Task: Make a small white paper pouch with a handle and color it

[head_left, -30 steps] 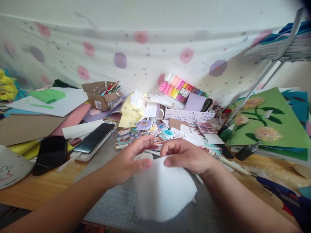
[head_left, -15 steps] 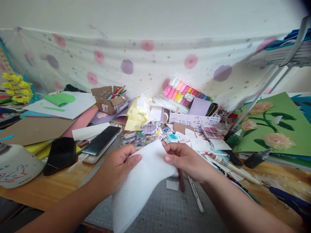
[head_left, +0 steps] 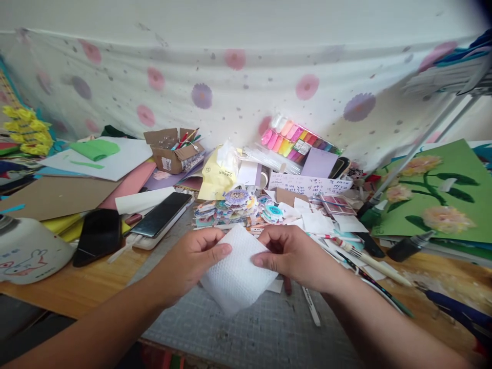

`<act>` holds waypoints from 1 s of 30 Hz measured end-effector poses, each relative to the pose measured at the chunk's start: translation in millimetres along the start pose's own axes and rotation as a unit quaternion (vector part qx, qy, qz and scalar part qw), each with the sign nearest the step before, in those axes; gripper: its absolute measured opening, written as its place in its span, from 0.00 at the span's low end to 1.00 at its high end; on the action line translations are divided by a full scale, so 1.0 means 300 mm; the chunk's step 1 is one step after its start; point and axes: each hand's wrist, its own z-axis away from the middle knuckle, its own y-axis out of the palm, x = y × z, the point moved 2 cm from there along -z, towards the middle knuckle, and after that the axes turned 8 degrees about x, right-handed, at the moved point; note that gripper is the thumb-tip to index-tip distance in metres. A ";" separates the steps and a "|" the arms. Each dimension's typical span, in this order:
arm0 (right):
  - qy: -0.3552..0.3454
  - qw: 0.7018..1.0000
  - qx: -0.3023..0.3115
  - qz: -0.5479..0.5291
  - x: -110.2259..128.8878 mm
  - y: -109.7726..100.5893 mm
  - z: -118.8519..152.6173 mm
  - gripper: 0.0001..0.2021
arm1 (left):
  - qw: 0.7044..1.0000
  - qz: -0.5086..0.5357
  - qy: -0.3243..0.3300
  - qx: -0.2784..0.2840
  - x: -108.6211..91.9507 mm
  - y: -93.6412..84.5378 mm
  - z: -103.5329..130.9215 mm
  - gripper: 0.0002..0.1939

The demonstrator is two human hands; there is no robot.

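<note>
A white textured tissue (head_left: 240, 274) hangs between my two hands, above a grey cutting mat (head_left: 207, 333). My left hand (head_left: 200, 259) pinches its left edge between thumb and fingers. On the opposite side, my right hand (head_left: 286, 256) holds the upper right edge the same way. The tissue looks folded or bunched, with its lower part drooping towards the mat. Just beyond my hands lies a pile of colourful paper cut-outs (head_left: 226, 207).
Two dark phones lie at the left, one (head_left: 163, 215) on a white block, near a white bottle (head_left: 31, 251). Behind stand a cardboard box (head_left: 171, 154) and a clay set (head_left: 295, 138). Pens, a glue gun (head_left: 457, 307) and a green flower picture (head_left: 430, 195) are at the right.
The tissue's long lower part, which hung down towards the front edge, now appears shorter and more compact. The view has shifted slightly, and my hands remain on the tissue.
</note>
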 end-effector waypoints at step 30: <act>-0.027 0.999 0.008 -0.021 -0.004 0.002 -0.002 0.16 | 0.971 -0.204 0.045 -0.119 -0.051 -0.008 0.017 0.17</act>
